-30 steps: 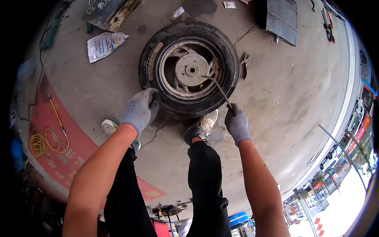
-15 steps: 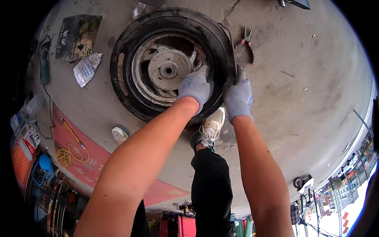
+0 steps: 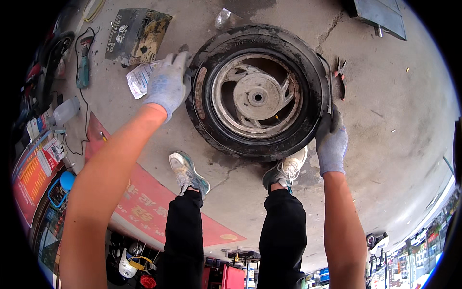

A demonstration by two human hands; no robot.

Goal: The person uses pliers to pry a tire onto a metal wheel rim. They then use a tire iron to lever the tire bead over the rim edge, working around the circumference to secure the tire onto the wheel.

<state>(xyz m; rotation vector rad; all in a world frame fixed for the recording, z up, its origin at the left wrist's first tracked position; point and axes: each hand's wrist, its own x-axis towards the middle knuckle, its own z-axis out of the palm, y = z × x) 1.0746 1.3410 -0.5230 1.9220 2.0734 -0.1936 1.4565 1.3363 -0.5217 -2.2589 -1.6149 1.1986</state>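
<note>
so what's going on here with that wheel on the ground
A person stands at a wheel with its tyre on, lying flat on the concrete floor. Their gloved right hand grips a bent metal lever at the tyre's right edge. The gloved left hand is by the left edge; contact isn't clear. Pliers lie off to the right.

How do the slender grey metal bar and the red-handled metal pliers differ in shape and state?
The slender grey metal bar is held in the grey-gloved right hand, while the red-handled metal pliers lie on the grey concrete floor.
The bar is a single piece, bent near its far end; the pliers have two handles.
Both are right of the round grey metal hub.
</note>
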